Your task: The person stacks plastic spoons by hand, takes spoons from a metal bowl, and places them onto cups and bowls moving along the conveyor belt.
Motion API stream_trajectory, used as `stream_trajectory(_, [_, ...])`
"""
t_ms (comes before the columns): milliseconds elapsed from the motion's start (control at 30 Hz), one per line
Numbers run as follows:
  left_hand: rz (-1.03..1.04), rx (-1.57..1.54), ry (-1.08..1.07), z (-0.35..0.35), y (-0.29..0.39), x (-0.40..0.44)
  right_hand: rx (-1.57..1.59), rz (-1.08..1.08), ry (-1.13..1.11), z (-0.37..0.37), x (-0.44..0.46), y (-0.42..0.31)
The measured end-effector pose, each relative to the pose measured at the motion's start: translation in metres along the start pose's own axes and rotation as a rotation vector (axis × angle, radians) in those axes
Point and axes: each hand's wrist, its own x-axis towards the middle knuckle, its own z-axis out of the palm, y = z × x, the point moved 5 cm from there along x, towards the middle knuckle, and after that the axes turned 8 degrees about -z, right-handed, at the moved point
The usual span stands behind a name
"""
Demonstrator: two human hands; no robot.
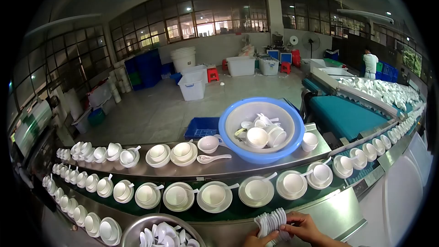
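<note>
Beside the near edge of the conveyor belt (238,209), I see the left hand (260,239) and the right hand (302,228) curled around one stack of white spoons (270,222), thumbs pressed to it. The stack is between both hands, to the right of a steel bowl (135,225) holding loose spoons (165,233); cups (213,195) on saucers line the belt.

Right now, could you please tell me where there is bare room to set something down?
Bare steel counter lies right of the right hand, and between the left hand and the metal basin. The green belt is crowded with bowl sets.
</note>
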Motion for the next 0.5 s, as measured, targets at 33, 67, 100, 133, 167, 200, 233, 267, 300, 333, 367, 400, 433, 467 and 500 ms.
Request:
stream_trajectory(33, [-0.054, -0.026, 0.010, 0.000, -0.001, -0.003, -0.021, -0.069, -0.012, 0.000, 0.001, -0.003])
stream_trajectory(67, [-0.118, -0.052, 0.021, -0.001, -0.003, -0.008, -0.039, -0.127, -0.021, 0.001, -0.001, -0.004])
stream_trajectory(100, [-0.011, 0.043, -0.079, -0.002, 0.005, 0.002, -0.045, -0.197, -0.033, 0.000, -0.001, -0.003])
stream_trajectory(133, [-0.040, 0.105, -0.069, -0.003, 0.007, 0.002, -0.117, -0.214, -0.030, -0.001, -0.001, -0.007])
stream_trajectory(167, [-0.020, 0.163, -0.050, -0.007, 0.005, 0.004, -0.228, -0.354, -0.051, -0.002, 0.001, -0.006])
stream_trajectory(200, [0.000, 0.192, -0.052, -0.014, -0.004, 0.008, -0.216, -0.306, -0.049, -0.001, 0.000, -0.009])
stream_trajectory(233, [-0.003, 0.221, -0.046, -0.006, 0.009, 0.002, -0.204, -0.258, -0.047, 0.001, 0.000, -0.012])
stream_trajectory(267, [-0.040, 0.186, -0.102, -0.004, 0.015, 0.002, -0.189, -0.209, -0.036, 0.000, 0.000, -0.009])
stream_trajectory(300, [0.028, 0.204, -0.125, 0.002, 0.025, 0.000, -0.193, -0.269, -0.043, 0.001, 0.001, -0.017])
stream_trajectory(333, [-0.008, 0.272, -0.125, -0.003, 0.019, 0.002, -0.152, -0.320, -0.028, 0.002, -0.001, -0.019])
stream_trajectory(367, [0.168, 0.350, -0.102, -0.001, 0.029, -0.001, -0.192, -0.387, -0.040, 0.002, -0.001, -0.020])
stream_trajectory(400, [0.216, 0.353, -0.127, 0.005, 0.037, -0.004, -0.188, -0.403, -0.051, 0.002, -0.001, -0.020])
stream_trajectory(433, [0.267, 0.354, -0.153, 0.011, 0.046, -0.008, -0.188, -0.421, -0.064, 0.002, -0.001, -0.021])
stream_trajectory(467, [0.276, 0.359, -0.150, 0.006, 0.042, -0.003, -0.186, -0.431, -0.066, 0.002, -0.001, -0.023])
stream_trajectory(500, [0.390, 0.527, -0.116, -0.002, 0.035, 0.005, -0.238, -0.366, -0.090, 0.002, 0.000, -0.022])
